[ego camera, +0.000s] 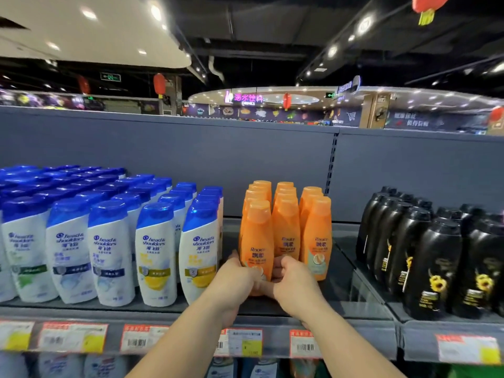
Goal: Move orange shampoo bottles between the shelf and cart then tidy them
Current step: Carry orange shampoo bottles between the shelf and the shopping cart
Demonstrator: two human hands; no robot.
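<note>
1. Reaching onto the shelf [272, 309], both hands meet at the base of the front-left orange shampoo bottle [256, 241], which stands upright at the shelf's front edge.
2. The left hand [234, 279] wraps the bottle's lower left side, thumb up along the label and fingers curled round the bottom.
3. The right hand [293, 282] grips the same bottle from the right, its fingers curled against the lower label (the two hands touch each other below the bottle).
4. The other orange shampoo bottles [300, 214] stand upright in three short rows running back toward the grey back panel [191, 148]; the front bottle of the left row is the held one, set a little forward of its neighbours.
5. Left of the orange group, just beside it, stands a large block of white bottles with blue caps [109, 236], packed in rows.
6. Right of the orange group, past a bare stretch of shelf, stand black bottles [425, 249] with sunflower labels on the adjoining shelf section.
7. Price tags [245, 342] line the shelf's front rail below the forearms.
8. Red lanterns [159, 83] hang from the dark ceiling behind, and a pink neon sign [246, 98] glows in the distance.
</note>
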